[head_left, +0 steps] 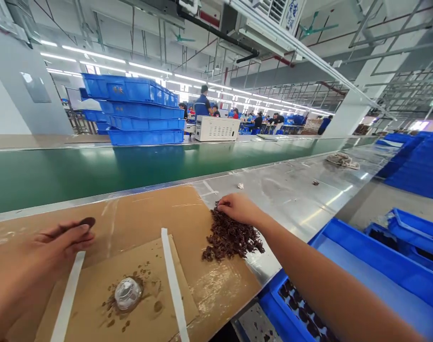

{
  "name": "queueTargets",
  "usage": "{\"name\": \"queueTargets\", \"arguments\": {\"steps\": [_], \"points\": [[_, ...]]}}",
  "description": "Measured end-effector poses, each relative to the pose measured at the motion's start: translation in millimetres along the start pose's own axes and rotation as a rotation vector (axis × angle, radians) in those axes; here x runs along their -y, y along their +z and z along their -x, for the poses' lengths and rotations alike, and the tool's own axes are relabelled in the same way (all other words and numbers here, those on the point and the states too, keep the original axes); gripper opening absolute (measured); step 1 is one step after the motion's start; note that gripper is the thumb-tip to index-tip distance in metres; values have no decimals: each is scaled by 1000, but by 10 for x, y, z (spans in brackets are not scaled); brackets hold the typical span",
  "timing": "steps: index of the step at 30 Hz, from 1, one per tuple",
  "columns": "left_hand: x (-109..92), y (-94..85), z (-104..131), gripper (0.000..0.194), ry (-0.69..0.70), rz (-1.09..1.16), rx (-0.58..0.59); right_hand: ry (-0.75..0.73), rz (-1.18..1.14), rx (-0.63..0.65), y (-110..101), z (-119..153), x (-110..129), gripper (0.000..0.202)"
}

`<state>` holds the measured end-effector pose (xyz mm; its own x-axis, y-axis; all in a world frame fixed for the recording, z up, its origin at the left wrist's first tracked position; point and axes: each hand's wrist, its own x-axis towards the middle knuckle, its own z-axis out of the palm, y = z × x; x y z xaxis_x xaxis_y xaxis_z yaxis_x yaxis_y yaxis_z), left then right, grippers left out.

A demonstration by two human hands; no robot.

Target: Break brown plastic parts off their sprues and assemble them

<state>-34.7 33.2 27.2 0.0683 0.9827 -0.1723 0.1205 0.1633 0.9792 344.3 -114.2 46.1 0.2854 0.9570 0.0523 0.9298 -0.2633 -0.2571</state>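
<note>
My left hand (68,237) pinches a small dark brown disc (87,222) between thumb and fingers, raised over the left side of the brown cardboard sheet. My right hand (239,208) rests on top of a pile of dark brown shredded scraps (230,235), fingers bent inward at the pile's upper edge. Whether a scrap is between those fingertips I cannot make out. Between the hands, a small clear round container (128,293) sits on a taped-down cardboard piece (148,266), with brown stains around it.
A green conveyor belt (59,175) runs behind the worktop, with stacked blue crates (145,114) and a white metal box (217,128) beyond. At the lower right, a blue crate (287,313) holds rows of dark pieces. A cloth (342,160) lies on the metal table. People work farther back.
</note>
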Motion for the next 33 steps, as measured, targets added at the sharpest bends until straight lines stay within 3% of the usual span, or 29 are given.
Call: {"name": "queueTargets", "arguments": {"steps": [4,8,12,16,21,29,33], "points": [[114,97,3,11,-2,271,158,11,78,142,155,-213,102,19],[173,143,-25,15,32,399,201,33,134,195,157,-313,108,19],[161,175,32,27,19,414,226,40,178,111,119,-418,121,19],[167,197,63,34,12,400,260,-3,173,-15,232,-496,292,20],[184,177,33,28,4,388,243,-195,56,123,384,-469,571,21],[162,182,53,29,-15,404,240,-104,-49,243,386,-582,621,19],[167,187,98,30,-14,400,300,-120,-214,194,407,-615,791,17]]}}
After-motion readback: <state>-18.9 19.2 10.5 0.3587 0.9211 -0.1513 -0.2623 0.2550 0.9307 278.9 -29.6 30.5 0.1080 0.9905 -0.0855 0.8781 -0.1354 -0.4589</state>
